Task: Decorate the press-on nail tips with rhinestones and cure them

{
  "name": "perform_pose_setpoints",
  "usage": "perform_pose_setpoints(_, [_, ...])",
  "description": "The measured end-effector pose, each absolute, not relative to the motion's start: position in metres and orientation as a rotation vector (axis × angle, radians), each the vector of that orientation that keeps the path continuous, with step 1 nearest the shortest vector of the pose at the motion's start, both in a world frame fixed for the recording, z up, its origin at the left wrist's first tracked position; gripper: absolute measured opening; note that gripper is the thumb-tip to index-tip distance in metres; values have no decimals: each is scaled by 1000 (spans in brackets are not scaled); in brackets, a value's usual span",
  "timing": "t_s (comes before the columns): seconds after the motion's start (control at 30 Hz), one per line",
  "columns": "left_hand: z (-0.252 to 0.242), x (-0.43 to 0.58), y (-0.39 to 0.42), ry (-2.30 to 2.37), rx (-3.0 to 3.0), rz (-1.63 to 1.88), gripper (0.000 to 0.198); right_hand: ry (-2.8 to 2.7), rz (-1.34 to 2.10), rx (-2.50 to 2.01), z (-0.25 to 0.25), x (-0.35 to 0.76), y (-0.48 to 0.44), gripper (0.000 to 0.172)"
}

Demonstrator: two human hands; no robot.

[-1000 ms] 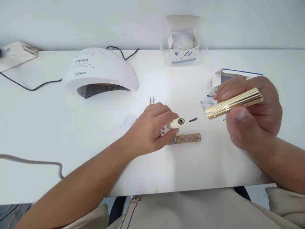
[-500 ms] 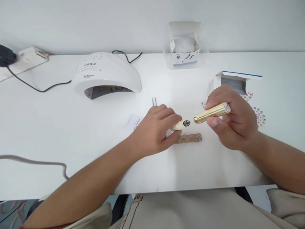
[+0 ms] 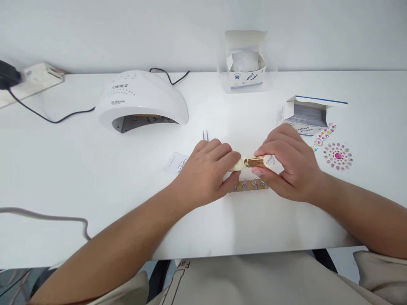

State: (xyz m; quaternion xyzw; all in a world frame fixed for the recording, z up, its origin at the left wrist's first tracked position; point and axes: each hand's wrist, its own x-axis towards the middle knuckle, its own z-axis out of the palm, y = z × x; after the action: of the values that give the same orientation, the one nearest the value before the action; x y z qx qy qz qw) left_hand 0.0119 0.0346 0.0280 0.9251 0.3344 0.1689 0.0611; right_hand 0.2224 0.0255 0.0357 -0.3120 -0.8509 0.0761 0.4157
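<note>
Gold cap has reached cream pen, right hand and left hand pinching them above nail strip.

views: one, head-worn
position: above the near edge of the counter, on the person's side
facing: forward and down, toward the wall behind the nail lamp
range: close, forearms fill the lower frame
centre: left hand and right hand, right of the nail lamp and nearer the camera
</note>
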Motion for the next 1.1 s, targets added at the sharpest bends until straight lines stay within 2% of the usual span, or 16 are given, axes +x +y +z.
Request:
perform_pose_setpoints(0.33, [27, 10, 35, 1001, 2753, 517, 9, -2078, 255, -813, 42, 227, 26, 5])
perform_pose_setpoints(0.6, [26, 10, 37, 1005, 2703, 478, 14, -1959, 498, -942, 41, 231, 26, 7])
perform_pose_setpoints(1.1, [24, 11, 38, 1025, 2607, 442, 14, -1788, 591, -969, 38, 235, 28, 7])
